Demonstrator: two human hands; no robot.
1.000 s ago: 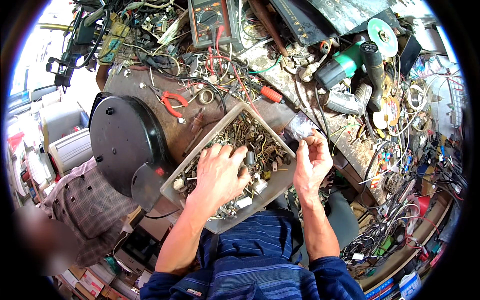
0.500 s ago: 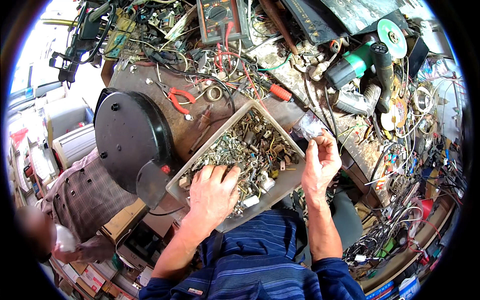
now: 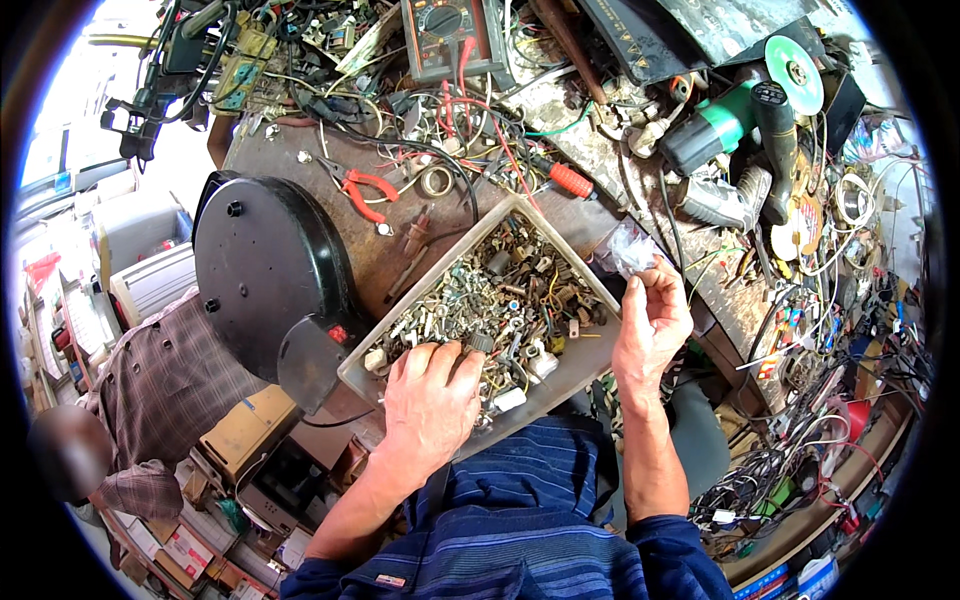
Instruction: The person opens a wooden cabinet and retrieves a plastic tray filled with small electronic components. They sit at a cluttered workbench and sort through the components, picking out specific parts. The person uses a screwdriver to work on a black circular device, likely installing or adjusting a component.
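A shallow, pale plastic bin (image 3: 560,395) sits in front of me, heaped with small metal and plastic parts (image 3: 500,300). Over its near left side reaches my left hand (image 3: 432,400), fingers a little apart and bent down among the parts, so the tips are partly hidden. Right by those fingertips lies a dark round ridged knob (image 3: 480,342). My right hand (image 3: 652,325) is raised at the bin's right edge, thumb and fingers pinched on a crumpled clear plastic bag (image 3: 630,248). What the bag contains cannot be made out.
Left of the bin stands a round black housing (image 3: 265,280). Beyond lie red-handled pliers (image 3: 360,192), a red-handled screwdriver (image 3: 570,180) and a multimeter (image 3: 450,35). A green angle grinder (image 3: 715,125) rests at the right, with tangled cables (image 3: 770,480) below. Another person's checked sleeve (image 3: 170,370) shows at left.
The view has shifted slightly, moving the bench and bin a little right in the picture. My left fingers have moved slightly among the parts, and the dark knob shows more. The right hand keeps its pinch.
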